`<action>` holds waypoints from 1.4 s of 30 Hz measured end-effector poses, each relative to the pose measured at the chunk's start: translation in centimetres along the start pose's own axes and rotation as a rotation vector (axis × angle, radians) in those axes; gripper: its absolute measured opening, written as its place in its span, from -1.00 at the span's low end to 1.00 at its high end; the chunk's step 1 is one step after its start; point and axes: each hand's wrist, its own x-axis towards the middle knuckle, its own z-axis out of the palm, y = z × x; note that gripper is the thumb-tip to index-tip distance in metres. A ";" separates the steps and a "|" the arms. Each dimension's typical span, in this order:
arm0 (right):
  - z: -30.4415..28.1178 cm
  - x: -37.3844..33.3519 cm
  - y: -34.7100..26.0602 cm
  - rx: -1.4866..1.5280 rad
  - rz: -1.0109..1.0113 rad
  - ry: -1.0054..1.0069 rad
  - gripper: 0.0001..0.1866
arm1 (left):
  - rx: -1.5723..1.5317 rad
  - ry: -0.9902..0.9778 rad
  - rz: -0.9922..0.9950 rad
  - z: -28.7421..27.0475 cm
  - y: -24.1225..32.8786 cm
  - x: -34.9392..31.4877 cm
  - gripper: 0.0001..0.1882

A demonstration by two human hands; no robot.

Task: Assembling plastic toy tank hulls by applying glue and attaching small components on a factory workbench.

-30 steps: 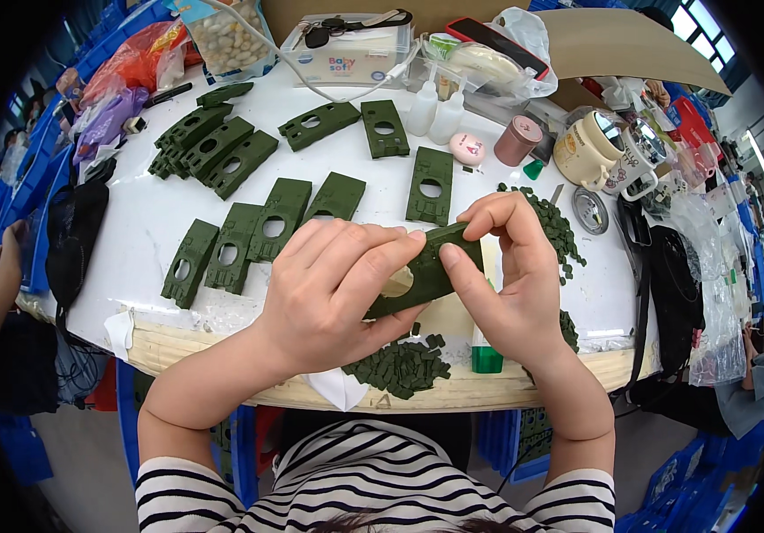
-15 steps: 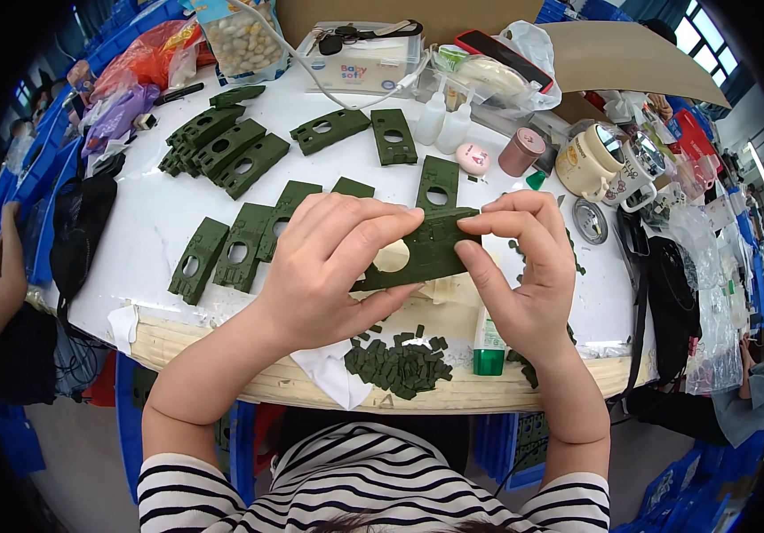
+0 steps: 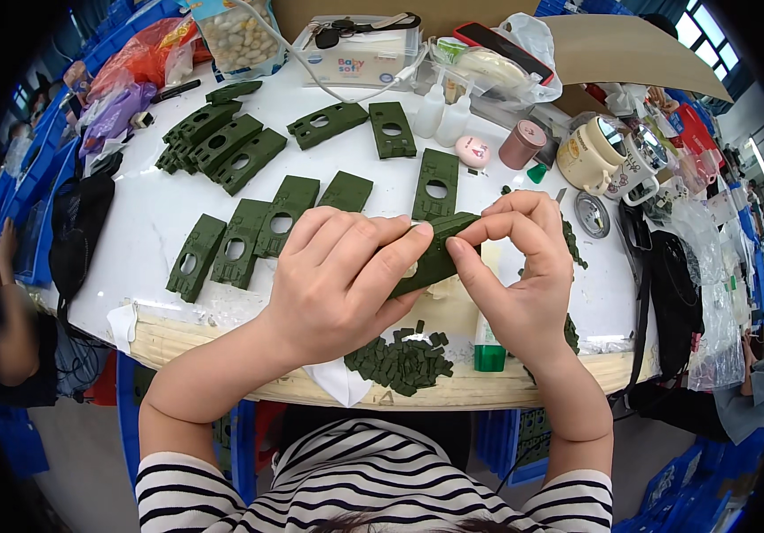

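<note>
Above the near middle of the table, a dark green plastic model vehicle hull (image 3: 440,259) is tilted between my hands. My left hand (image 3: 333,275) grips its left end, the fingers over the top and the thumb below, covering much of it. At the right end, my right hand (image 3: 524,271) pinches the edge between thumb and fingertips; whether a tiny piece is under them I cannot tell. Beneath my hands lies a heap of small dark green pieces (image 3: 400,362). Another hull (image 3: 436,182) with a round hole lies flat just beyond them.
Several matching hulls (image 3: 242,244) lie to the left, with a stack (image 3: 209,142) farther back. A green-capped bottle (image 3: 489,357) stands by my right wrist. White dropper bottles (image 3: 453,123), a pink tin (image 3: 521,145) and a cream mug (image 3: 588,160) stand at the back right.
The held hull has turned more edge-on, its right end tipped up, and my hands have drawn closer together. The left-side person's arm has shifted.
</note>
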 end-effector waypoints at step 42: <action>1.1 -2.5 -0.7 -0.240 -0.228 -0.897 -0.89 | -0.874 -0.044 -0.761 -1.7 -2.6 0.4 -0.31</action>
